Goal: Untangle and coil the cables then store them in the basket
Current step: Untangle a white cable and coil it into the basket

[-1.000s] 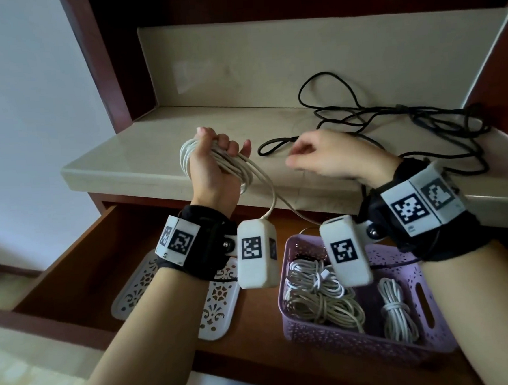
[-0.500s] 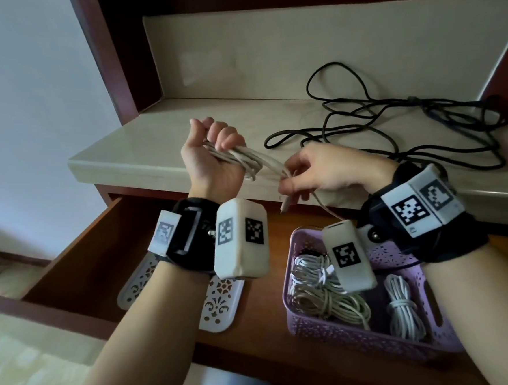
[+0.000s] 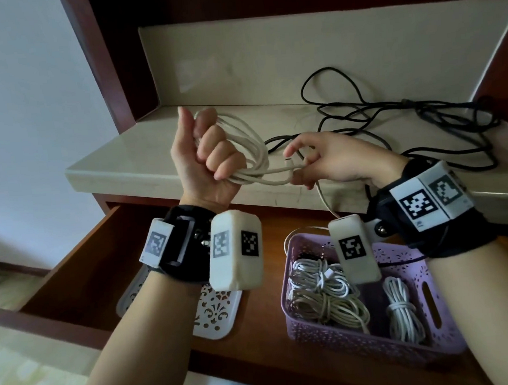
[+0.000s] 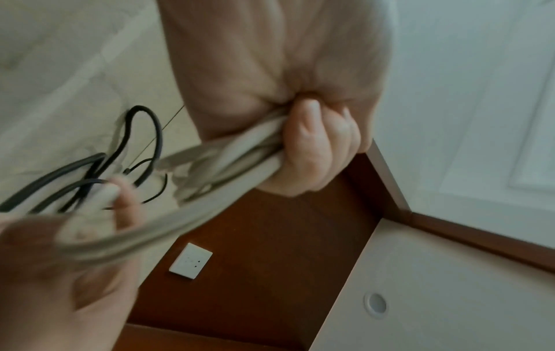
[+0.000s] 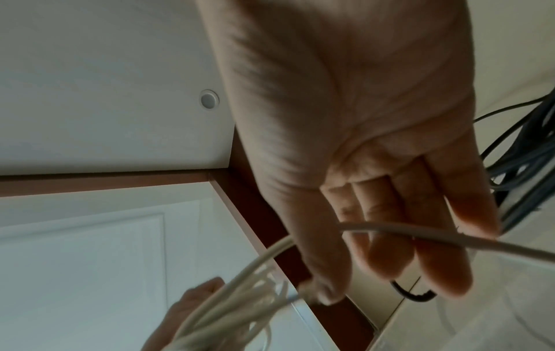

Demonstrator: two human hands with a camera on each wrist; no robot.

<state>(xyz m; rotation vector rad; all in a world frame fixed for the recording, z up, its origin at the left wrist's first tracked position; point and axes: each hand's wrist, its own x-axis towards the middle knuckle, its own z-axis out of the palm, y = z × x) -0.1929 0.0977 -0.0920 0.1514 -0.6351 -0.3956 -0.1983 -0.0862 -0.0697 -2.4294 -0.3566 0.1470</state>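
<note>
My left hand [image 3: 211, 156] is raised over the counter's front edge, fist curled round a coiled white cable [image 3: 250, 150]; the left wrist view shows its strands [image 4: 228, 152] squeezed under my fingers. My right hand [image 3: 319, 160] pinches the cable's free end near its plug [image 3: 289, 161], just right of the coil, and a strand [image 5: 420, 234] crosses my fingers. A tangled black cable [image 3: 406, 115] lies loose on the counter behind. The purple basket [image 3: 362, 338] stands in the open drawer and holds three white coiled cables [image 3: 323, 292].
The beige counter [image 3: 130, 159] has a raised back wall and dark wood sides. Below it a wooden drawer [image 3: 80, 264] is pulled out. A white perforated lid [image 3: 213, 315] lies flat in it, left of the basket. A wall socket [image 4: 190, 261] sits above.
My left hand rose and turned palm toward me with the coil. My right hand brought the cable's end round the coil and now holds it beside the loops.
</note>
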